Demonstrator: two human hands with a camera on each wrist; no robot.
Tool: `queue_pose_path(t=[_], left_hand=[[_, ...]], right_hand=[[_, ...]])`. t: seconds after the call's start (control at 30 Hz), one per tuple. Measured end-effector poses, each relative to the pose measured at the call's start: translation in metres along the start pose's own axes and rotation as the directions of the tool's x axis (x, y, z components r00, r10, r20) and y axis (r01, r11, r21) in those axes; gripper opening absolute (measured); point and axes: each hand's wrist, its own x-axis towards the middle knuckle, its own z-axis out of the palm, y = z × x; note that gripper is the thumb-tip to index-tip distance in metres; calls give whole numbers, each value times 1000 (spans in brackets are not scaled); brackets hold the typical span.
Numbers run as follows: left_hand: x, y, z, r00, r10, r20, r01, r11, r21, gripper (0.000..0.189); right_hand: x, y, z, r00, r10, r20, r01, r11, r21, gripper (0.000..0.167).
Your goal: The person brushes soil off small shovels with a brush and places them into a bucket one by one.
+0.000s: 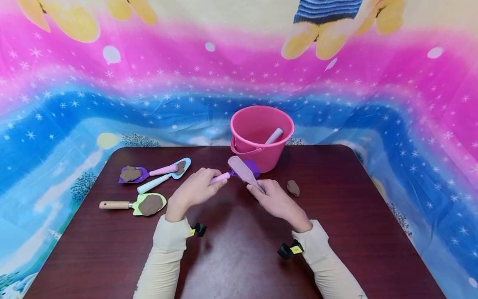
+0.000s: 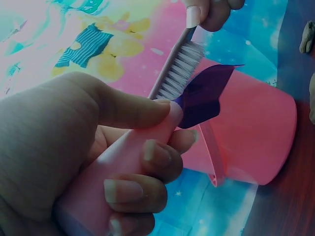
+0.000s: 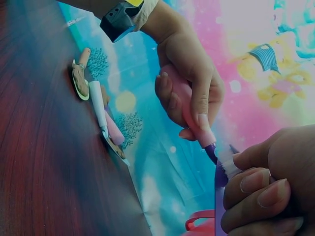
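Note:
My left hand [image 1: 195,189] grips the pink handle of a small toy shovel [image 2: 204,96] with a purple blade. In my right hand [image 1: 279,200] is a brush [image 1: 242,170] with a mauve-grey back and white bristles, held by its handle. Seen from the left wrist, the bristles lie at the base of the shovel's blade, by the left thumb. The brush hides part of the blade in the head view. Just behind both tools stands a pink bucket [image 1: 274,158], with a pale handle [image 1: 274,136] sticking up inside it.
On the left lie a purple shovel [image 1: 140,176], a light blue trowel [image 1: 154,182] and a green trowel [image 1: 136,207] with a wooden handle, each bearing brown clay. A brown clay lump [image 1: 293,188] lies right of the bucket. A printed cloth [image 1: 186,112] hangs behind the table [image 1: 231,257].

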Motion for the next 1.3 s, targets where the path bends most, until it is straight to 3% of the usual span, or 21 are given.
queue_pose_path(t=[0.33,0.63,1.3], left_hand=[[-1,-5,-5,1000,-6,-19,5,999,-43,22],[-8,-10,-15,999,-47,-7,46,990,-132,18],[-20,-17,-30,996,-79,-37,70,977,-201,18]], right_hand=[[0,4,-4,998,45,36,-48,997,68,38],[1,6,-7,998,49,29,-50,998,46,34],[3,12,-15,996,88,-6,-88,996,16,43]])
